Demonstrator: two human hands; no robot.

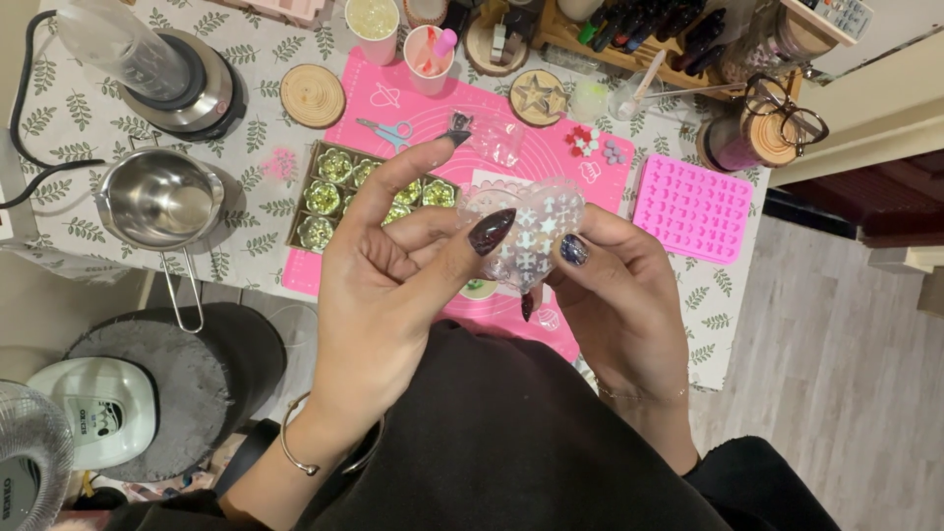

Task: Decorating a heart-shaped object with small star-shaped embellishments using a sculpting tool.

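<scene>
Both my hands hold a clear heart-shaped silicone mold (534,228) with small star and flower cavities, raised above the pink mat (565,157). My left hand (393,285) pinches its left edge with the thumb on top and the index finger stretched out. My right hand (615,285) grips its right edge, thumb pressing the face. Under the hands sits a tray of green glittery round pieces (339,182).
A pink silicone mold (693,206) lies at the right table edge. Small scissors (385,130), cups (428,54), wooden coasters (312,95), a steel pot (162,202), a blender base (187,84) and a wooden rack (639,39) crowd the leaf-print cloth (84,118). A stool (187,388) stands below left.
</scene>
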